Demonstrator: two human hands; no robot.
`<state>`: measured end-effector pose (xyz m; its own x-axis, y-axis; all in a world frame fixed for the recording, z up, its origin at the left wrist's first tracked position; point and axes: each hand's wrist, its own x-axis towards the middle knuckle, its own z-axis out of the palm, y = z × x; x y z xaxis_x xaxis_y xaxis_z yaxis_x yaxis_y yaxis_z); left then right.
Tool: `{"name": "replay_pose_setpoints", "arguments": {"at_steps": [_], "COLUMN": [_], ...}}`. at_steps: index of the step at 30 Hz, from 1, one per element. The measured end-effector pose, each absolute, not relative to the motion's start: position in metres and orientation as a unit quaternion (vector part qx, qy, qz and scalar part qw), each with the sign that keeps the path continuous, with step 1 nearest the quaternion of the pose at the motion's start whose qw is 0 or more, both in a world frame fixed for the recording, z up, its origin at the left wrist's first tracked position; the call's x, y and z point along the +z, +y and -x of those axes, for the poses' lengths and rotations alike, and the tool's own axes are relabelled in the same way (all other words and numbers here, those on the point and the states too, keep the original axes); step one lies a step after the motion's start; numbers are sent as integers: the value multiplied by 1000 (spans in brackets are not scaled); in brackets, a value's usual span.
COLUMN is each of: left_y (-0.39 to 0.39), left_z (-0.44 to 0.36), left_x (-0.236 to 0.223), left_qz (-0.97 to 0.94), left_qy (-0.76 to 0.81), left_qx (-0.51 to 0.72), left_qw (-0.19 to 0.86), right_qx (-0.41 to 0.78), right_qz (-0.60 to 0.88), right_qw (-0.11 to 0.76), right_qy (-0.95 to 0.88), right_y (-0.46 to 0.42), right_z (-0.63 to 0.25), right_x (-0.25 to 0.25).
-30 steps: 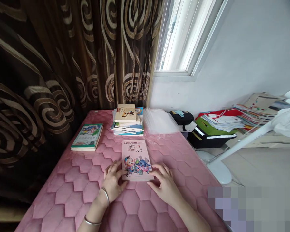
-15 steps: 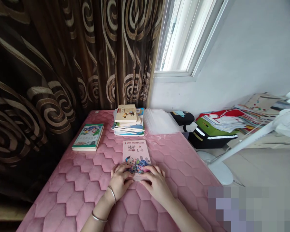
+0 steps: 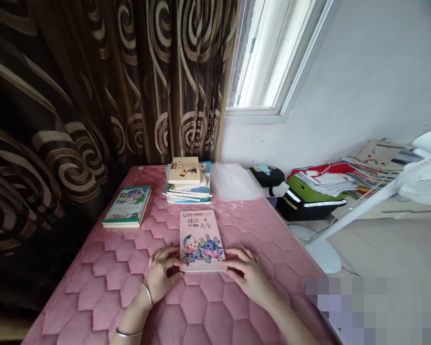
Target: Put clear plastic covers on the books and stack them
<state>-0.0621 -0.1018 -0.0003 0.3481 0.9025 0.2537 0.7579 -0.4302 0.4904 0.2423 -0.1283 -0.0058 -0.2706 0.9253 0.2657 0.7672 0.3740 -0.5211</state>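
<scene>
A pale pink paperback book [image 3: 202, 242] with cartoon figures and Chinese characters lies closed and face up in front of me. My left hand [image 3: 162, 273] is at its lower left edge, fingers apart and fingertips at the cover's side. At the lower right edge, my right hand [image 3: 244, 270] has its fingers spread, fingertips touching or nearly touching the book. Neither hand is wrapped round it. Both rest on the pink quilted surface [image 3: 197, 306]. A green-bordered book [image 3: 127, 206] lies off to the left.
Beyond the pink book is a stack of books [image 3: 188, 179], with translucent plastic sheets [image 3: 235, 182] right of it. A patterned curtain [image 3: 129, 86] hangs behind. Past the right edge are a black and green box [image 3: 311, 199] and a white fan [image 3: 366, 206].
My hands have moved apart, off the cover to the book's two sides. The cartoon picture they partly covered now shows fully. The view has shifted slightly.
</scene>
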Motion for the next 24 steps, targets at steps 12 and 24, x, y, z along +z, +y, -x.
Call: {"name": "replay_pose_setpoints", "arguments": {"at_steps": [12,24], "left_y": [-103,-102], "left_z": [56,63], "left_x": [-2,-5], "left_qz": [-795,-790], "left_qy": [539,541], "left_qx": [247,246], "left_qw": [132,151], "right_qx": [133,140], "right_qz": [523,641], "right_qw": [274,183], "right_qy": [-796,-732], "right_y": [-14,53], "right_z": [-203,-192], "right_x": [22,20]}}
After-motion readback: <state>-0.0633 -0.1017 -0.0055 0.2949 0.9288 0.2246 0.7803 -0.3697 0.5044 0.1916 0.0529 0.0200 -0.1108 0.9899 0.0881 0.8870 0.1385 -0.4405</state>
